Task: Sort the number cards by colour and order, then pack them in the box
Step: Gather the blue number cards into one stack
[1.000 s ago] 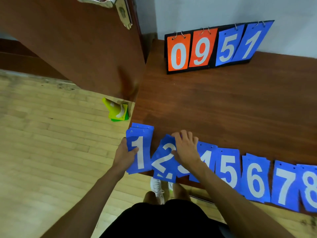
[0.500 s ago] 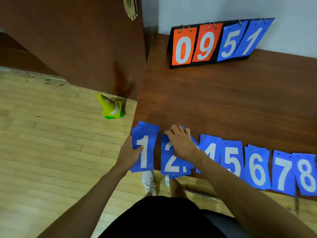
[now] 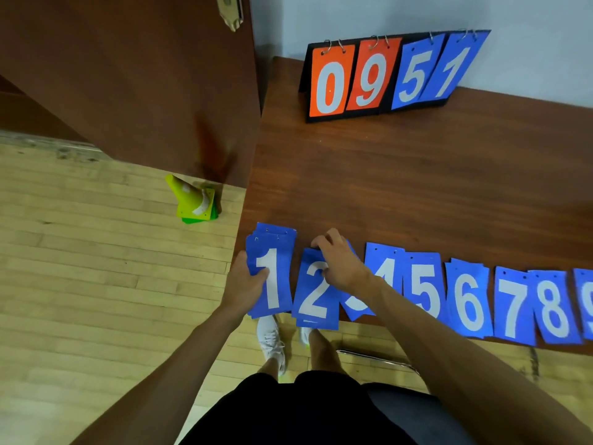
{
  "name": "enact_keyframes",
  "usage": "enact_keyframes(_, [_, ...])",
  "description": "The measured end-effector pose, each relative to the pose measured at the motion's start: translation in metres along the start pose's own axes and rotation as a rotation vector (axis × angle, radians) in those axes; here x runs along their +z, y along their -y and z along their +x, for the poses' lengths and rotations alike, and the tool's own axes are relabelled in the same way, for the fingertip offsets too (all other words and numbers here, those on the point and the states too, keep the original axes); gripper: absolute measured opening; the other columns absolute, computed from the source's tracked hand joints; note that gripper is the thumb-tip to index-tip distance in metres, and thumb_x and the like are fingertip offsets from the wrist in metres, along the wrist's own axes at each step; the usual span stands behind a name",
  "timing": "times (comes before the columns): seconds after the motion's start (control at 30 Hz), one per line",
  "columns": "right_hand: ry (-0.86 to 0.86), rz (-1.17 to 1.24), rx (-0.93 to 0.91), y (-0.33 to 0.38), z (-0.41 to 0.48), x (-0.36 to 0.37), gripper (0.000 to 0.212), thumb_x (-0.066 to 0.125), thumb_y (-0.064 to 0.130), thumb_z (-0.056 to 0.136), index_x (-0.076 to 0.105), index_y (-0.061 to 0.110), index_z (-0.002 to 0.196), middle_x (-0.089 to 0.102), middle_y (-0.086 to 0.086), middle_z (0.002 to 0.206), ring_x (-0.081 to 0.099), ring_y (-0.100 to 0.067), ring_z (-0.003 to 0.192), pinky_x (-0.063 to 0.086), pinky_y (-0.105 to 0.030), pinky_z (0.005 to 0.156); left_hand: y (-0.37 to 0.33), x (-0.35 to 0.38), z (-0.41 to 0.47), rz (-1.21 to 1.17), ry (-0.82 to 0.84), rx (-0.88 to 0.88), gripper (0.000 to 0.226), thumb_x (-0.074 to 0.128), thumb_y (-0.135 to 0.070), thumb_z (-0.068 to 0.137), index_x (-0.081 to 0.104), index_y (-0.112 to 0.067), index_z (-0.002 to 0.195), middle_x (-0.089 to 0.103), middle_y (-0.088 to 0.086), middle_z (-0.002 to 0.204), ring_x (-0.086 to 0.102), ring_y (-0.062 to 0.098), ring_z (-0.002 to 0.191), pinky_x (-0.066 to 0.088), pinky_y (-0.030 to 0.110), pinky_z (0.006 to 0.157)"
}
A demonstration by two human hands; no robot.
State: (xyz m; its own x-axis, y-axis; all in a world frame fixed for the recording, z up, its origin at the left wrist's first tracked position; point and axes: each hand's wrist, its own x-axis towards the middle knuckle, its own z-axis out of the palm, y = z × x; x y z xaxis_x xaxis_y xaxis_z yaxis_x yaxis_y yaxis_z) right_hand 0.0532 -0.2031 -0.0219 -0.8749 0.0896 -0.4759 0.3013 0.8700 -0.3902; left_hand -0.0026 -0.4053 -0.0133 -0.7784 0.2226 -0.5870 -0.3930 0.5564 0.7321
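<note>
Blue number cards (image 3: 423, 290) line the near edge of a brown wooden table (image 3: 417, 187), laid out in order from 1 at the left corner to 9 at the right. The person's left hand (image 3: 244, 284) grips the pile of 1 cards (image 3: 276, 261), its thumb pressed on the top card's face, while the pile's lower end hangs past the table edge. Just beside it, the right hand (image 3: 341, 268) holds the pile of 2 cards (image 3: 316, 303), with the fingers bent over the pile's top edge and the thumb on its front. A tilted 3 card (image 3: 356, 308) lies mostly hidden under that wrist. The row runs on from the 4 card (image 3: 385, 264), sides overlapping, to the 9 card (image 3: 588, 303), which is cut off by the frame. At the far side of the table a flip scoreboard (image 3: 385, 75) stands against a pale wall (image 3: 417, 14), showing an orange 0 and 9 and a blue 5 and 1. A yellow-green cone (image 3: 195, 200) sits on the wooden floor (image 3: 80, 268) at the foot of a brown door (image 3: 128, 75). The person's white sneakers (image 3: 272, 342) show below the table edge.
</note>
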Motion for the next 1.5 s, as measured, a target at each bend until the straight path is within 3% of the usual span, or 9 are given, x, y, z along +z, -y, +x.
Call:
enact_keyframes(0.2, [0.093, 0.189, 0.061, -0.015, 0.006, -0.048, 0.041, 0.052, 0.017, 0.095, 0.044, 0.007, 0.134, 0.054, -0.015, 0.132, 0.051, -0.030, 0.117, 0.041, -0.032, 0.091, -0.033, -0.019, 0.018, -0.008, -0.139, 0.089, 0.028, 0.058, -0.012, 0.090, 0.046, -0.029, 0.109, 0.057, -0.011, 0.097, 0.058, 0.015, 0.092, 0.044, 0.024, 0.063])
enact_keyframes(0.37, [0.182, 0.215, -0.019, 0.003, 0.005, -0.103, 0.040, 0.052, 0.016, 0.096, 0.041, 0.001, 0.132, 0.049, -0.020, 0.134, 0.049, -0.034, 0.119, 0.040, -0.041, 0.097, -0.067, -0.030, 0.021, 0.070, -0.115, 0.187, 0.030, 0.056, -0.008, 0.089, 0.046, -0.025, 0.111, 0.059, -0.002, 0.106, 0.057, 0.017, 0.096, 0.048, 0.033, 0.078])
enact_keyframes(0.5, [-0.016, 0.281, -0.126, 0.039, 0.001, -0.126, 0.026, 0.066, 0.012, 0.086, 0.052, 0.008, 0.109, 0.060, -0.008, 0.111, 0.051, -0.015, 0.091, 0.035, -0.020, 0.072, -0.088, -0.029, 0.006, 0.070, -0.037, 0.261, 0.027, 0.049, -0.010, 0.091, 0.050, -0.027, 0.111, 0.059, -0.008, 0.104, 0.057, 0.016, 0.097, 0.043, 0.032, 0.078])
enact_keyframes(0.67, [-0.224, 0.372, -0.158, 0.083, -0.004, -0.118, 0.031, 0.076, 0.008, 0.073, 0.059, 0.005, 0.098, 0.064, -0.010, 0.100, 0.058, -0.022, 0.090, 0.047, -0.031, 0.077, -0.093, -0.030, -0.013, -0.038, 0.071, 0.298, 0.018, 0.049, -0.037, 0.095, 0.052, -0.023, 0.106, 0.064, -0.002, 0.098, 0.064, 0.018, 0.091, 0.051, 0.038, 0.076])
enact_keyframes(0.83, [-0.320, 0.441, -0.118, 0.085, -0.015, -0.095, 0.033, 0.078, 0.019, 0.074, 0.062, 0.009, 0.101, 0.059, 0.001, 0.093, 0.054, -0.011, 0.084, 0.042, -0.008, 0.066, -0.075, -0.033, -0.020, 0.081, 0.143, 0.362, 0.034, 0.061, -0.011, 0.087, 0.049, -0.019, 0.117, 0.061, 0.002, 0.107, 0.062, 0.019, 0.096, 0.052, 0.039, 0.080])
enact_keyframes(0.93, [-0.380, 0.463, -0.044, 0.063, -0.025, -0.086, 0.024, 0.072, 0.018, 0.081, 0.062, 0.011, 0.102, 0.062, -0.001, 0.093, 0.058, -0.015, 0.085, 0.049, -0.023, 0.078, -0.068, -0.031, -0.021, 0.081, 0.094, 0.316, 0.028, 0.061, -0.013, 0.089, 0.051, -0.016, 0.115, 0.062, 0.003, 0.106, 0.062, 0.021, 0.095, 0.052, 0.041, 0.080])
enact_keyframes(1.03, [-0.352, 0.314, 0.113, 0.022, -0.032, -0.072, 0.028, 0.065, 0.012, 0.084, 0.059, 0.013, 0.112, 0.060, -0.006, 0.109, 0.058, -0.020, 0.100, 0.047, -0.031, 0.089, -0.065, -0.026, -0.019, 0.046, 0.070, 0.259, 0.025, 0.061, -0.015, 0.090, 0.052, -0.013, 0.113, 0.063, 0.003, 0.105, 0.063, 0.020, 0.093, 0.053, 0.040, 0.078])
enact_keyframes(1.17, [0.008, -0.127, 0.208, -0.018, -0.033, -0.037, 0.063, 0.065, 0.017, 0.083, 0.036, 0.015, 0.139, 0.033, -0.010, 0.146, 0.028, -0.032, 0.134, 0.030, -0.045, 0.105, -0.062, -0.013, -0.015, -0.015, 0.079, 0.204, 0.022, 0.061, -0.014, 0.090, 0.053, -0.017, 0.111, 0.063, -0.003, 0.100, 0.063, 0.016, 0.091, 0.052, 0.028, 0.069])
enact_keyframes(1.5, [-0.110, -0.214, 0.011, -0.049, 0.005, -0.026, 0.070, 0.082, 0.034, 0.065, 0.043, 0.015, 0.120, 0.038, -0.005, 0.127, 0.037, -0.028, 0.117, 0.029, -0.043, 0.098, -0.059, 0.022, -0.009, 0.023, -0.057, 0.041, 0.026, 0.062, -0.017, 0.090, 0.053, -0.015, 0.115, 0.065, 0.002, 0.105, 0.064, 0.021, 0.095, 0.053, 0.040, 0.080])
